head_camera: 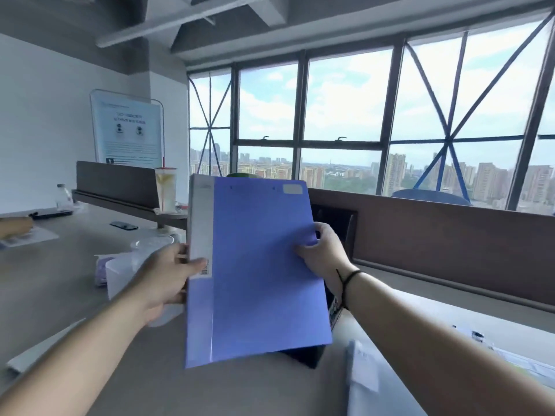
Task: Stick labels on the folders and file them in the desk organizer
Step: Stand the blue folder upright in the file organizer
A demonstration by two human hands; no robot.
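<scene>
A blue folder (258, 274) with a white spine strip stands upright in the air in front of me, above the desk. A small pale label (292, 189) sits near its top right corner. My left hand (168, 274) grips the spine edge, thumb across the white strip by a barcode. My right hand (322, 250) holds the right edge, fingers curled onto the cover. A black desk organizer (303, 355) shows only as a dark corner under the folder's bottom edge; the rest is hidden behind the folder.
A grey desk (60, 280) carries clear plastic containers (120, 271) at left, a dark phone (123, 225), a drink cup (165, 189) and a bottle (63, 196). Papers and clear sleeves (375, 376) lie at lower right. A brown partition (450, 244) runs behind, with windows beyond.
</scene>
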